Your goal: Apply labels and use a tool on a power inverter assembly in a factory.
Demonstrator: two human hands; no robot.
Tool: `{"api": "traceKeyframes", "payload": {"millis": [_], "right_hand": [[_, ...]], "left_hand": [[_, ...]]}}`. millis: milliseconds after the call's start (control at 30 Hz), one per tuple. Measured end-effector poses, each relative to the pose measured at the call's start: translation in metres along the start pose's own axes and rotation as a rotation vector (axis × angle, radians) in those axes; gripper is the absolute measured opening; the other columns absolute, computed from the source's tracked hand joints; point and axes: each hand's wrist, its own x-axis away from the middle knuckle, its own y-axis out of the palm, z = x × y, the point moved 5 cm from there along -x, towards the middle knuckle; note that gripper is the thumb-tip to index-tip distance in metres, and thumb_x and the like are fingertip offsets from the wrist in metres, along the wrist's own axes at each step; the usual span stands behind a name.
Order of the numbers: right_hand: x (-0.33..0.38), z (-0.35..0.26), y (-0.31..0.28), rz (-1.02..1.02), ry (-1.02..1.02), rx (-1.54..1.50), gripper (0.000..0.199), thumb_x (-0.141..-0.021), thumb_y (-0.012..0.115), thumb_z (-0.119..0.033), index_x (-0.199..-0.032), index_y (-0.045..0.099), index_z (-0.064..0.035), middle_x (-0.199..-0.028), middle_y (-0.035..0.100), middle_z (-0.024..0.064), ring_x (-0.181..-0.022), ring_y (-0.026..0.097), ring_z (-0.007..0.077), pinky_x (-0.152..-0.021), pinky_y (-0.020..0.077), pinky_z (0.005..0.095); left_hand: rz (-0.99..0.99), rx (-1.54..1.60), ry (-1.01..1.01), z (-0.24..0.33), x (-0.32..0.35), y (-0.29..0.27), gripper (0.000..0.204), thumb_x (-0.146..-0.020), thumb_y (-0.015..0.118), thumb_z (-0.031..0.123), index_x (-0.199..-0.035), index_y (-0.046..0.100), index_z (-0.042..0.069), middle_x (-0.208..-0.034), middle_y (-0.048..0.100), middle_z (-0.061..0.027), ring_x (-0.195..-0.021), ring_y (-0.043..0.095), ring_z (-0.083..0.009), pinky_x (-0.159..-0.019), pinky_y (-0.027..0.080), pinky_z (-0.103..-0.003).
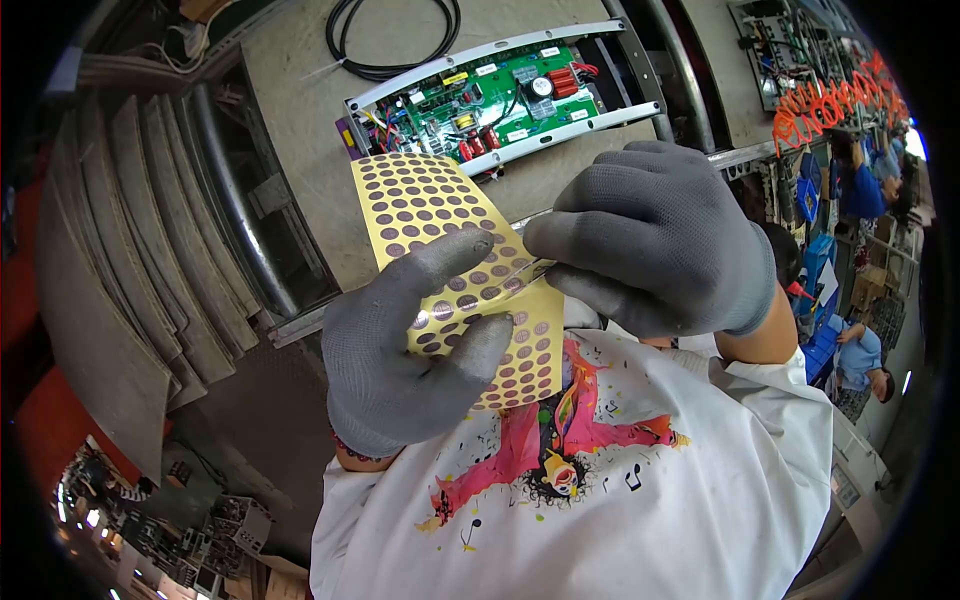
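The left hand (415,345) grips the sticker sheet (450,250) while the closed right hand (655,235) pinches one dot, probably peeling; lifting it cleanly needs care.

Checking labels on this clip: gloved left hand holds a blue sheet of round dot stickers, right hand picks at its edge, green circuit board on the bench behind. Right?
Not quite: the sticker sheet is yellow, not blue, with rows of dark round dots. The head view shows it. The rest stands: the gloved left hand holds it, the right hand picks at its edge, and the green circuit board lies on the bench behind.
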Motion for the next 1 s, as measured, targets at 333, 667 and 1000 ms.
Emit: {"api": "traceKeyframes", "payload": {"millis": [333, 667, 1000], "right_hand": [[0.000, 0.001, 0.006, -0.026, -0.026, -0.015, 0.020, -0.071, 0.071, -0.017, -0.085, 0.065, -0.0049, -0.068, 0.058, 0.0040, -0.057, 0.058, 0.0183, -0.048, 0.0411, 0.0314], [-0.002, -0.001, 0.004, 0.003, -0.037, 0.048, 0.020, -0.068, 0.071, -0.017, -0.083, 0.064, -0.0049, -0.067, 0.056, 0.0044, -0.055, 0.057, 0.0186, -0.047, 0.0409, 0.0306], [0.003, 0.010, -0.006, 0.167, 0.000, 0.142, 0.024, -0.063, 0.072, -0.007, -0.085, 0.064, -0.0020, -0.070, 0.058, 0.0078, -0.058, 0.056, 0.0223, -0.050, 0.0414, 0.0320]], "left_hand": [[-0.014, 0.001, 0.056, 0.001, 0.001, 0.001, 0.041, -0.069, 0.068, 0.002, -0.109, 0.059, -0.006, -0.091, 0.068, -0.0197, -0.085, 0.070, -0.0248, -0.073, 0.055, -0.032], [-0.029, -0.026, 0.098, 0.007, -0.002, -0.003, 0.042, -0.070, 0.068, 0.002, -0.110, 0.059, -0.005, -0.091, 0.068, -0.0196, -0.086, 0.070, -0.0249, -0.074, 0.055, -0.033], [0.287, 0.104, -0.076, -0.033, 0.054, -0.051, 0.029, -0.074, 0.063, 0.001, -0.102, 0.060, -0.004, -0.086, 0.063, -0.0084, -0.077, 0.063, -0.0143, -0.073, 0.049, -0.026]]}}
